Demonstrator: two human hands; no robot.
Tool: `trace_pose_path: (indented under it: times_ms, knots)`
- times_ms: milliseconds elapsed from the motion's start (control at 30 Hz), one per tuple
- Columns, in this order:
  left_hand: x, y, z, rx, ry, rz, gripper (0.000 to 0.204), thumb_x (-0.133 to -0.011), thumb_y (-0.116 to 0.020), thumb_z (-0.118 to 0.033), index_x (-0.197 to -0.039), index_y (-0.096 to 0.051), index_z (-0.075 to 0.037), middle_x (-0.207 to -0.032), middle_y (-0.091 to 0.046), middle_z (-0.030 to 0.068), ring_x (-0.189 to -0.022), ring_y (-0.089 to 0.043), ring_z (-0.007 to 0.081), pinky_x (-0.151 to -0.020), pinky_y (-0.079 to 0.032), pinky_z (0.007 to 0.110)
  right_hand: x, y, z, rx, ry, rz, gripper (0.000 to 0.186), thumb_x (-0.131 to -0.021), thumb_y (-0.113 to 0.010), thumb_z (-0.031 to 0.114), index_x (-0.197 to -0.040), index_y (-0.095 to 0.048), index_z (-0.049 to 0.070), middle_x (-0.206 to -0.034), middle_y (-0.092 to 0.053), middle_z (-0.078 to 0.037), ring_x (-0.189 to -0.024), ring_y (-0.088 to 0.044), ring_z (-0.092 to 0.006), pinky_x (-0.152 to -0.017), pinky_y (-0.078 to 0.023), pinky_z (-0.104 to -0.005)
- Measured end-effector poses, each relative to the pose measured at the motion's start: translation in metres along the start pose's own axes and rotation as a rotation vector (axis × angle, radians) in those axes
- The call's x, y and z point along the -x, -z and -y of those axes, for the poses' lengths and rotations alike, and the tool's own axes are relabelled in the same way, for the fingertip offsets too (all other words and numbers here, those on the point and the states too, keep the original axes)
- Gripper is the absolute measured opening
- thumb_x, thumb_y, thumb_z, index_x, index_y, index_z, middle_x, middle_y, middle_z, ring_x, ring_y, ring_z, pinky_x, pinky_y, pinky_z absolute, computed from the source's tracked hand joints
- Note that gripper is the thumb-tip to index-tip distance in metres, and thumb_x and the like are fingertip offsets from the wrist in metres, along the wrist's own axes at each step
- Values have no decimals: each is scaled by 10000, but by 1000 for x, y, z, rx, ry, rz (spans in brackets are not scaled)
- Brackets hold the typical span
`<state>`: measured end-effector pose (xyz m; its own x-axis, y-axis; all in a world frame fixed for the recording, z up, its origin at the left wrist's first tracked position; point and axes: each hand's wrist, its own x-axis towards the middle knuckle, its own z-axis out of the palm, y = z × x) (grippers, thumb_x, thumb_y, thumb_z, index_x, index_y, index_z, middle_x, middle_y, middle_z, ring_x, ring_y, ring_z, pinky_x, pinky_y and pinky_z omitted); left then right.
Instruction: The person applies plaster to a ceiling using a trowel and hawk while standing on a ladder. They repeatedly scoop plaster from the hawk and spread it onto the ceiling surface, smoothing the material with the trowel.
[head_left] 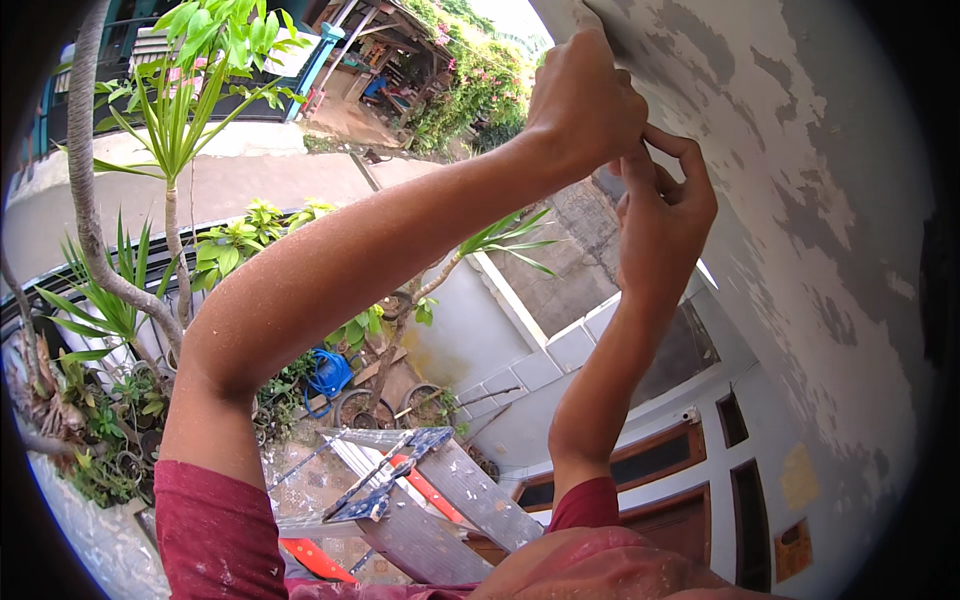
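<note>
Both my arms are raised, in short dark red sleeves. My left hand is closed, its knuckles up close to a patchy, peeling white and grey plaster surface overhead. A dark edge shows by its topmost fingers, but what they hold is hidden. Just below and to the right, my right hand has bent fingers, with thumb and index drawn together near the heel of the left hand. Whatever lies between those fingertips is too small or hidden to make out. Pale dust specks cover my left forearm.
Below stands a paint-splattered ladder or trestle with grey boards. Potted plants, a thin curved trunk and a blue bundle are lower left. A low white wall and brown-framed openings lie below right; a paved road runs behind.
</note>
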<state>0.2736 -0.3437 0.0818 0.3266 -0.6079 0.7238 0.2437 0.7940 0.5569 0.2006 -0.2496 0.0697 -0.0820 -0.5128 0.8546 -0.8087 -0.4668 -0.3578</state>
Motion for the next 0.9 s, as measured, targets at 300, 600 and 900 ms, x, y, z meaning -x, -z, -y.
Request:
trace_pose_path:
  times_ms: [300, 600, 900]
  knots:
    - [-18, 11, -3, 53, 220, 142, 247, -786, -681, -57, -922, -640, 146, -903, -714, 338, -927, -732, 464, -854, -589, 476, -16, -6, -8, 3, 76, -11, 166, -970, -682, 126, -1059, -648, -11, -706, -688, -91, -656, -624, -115, -626, -446, -302]
    - [5, 34, -6, -18, -123, 121, 705, -843, -624, -50, -1406, -330, 257, -864, -701, 340, -899, -723, 483, -844, -574, 508, 10, -11, 11, 22, 68, -50, 195, -976, -671, 87, -1149, -664, -2, -763, -718, -106, -730, -646, -89, -640, -447, -261]
    - [7, 37, -12, 21, -137, 33, 719, -801, -626, -26, -1366, -322, 298, -783, -694, 319, -788, -727, 467, -750, -588, 502, 8, -9, 25, 14, 25, -45, 185, -985, -673, 116, -1137, -674, 10, -767, -721, -101, -739, -641, -82, -665, -438, -241]
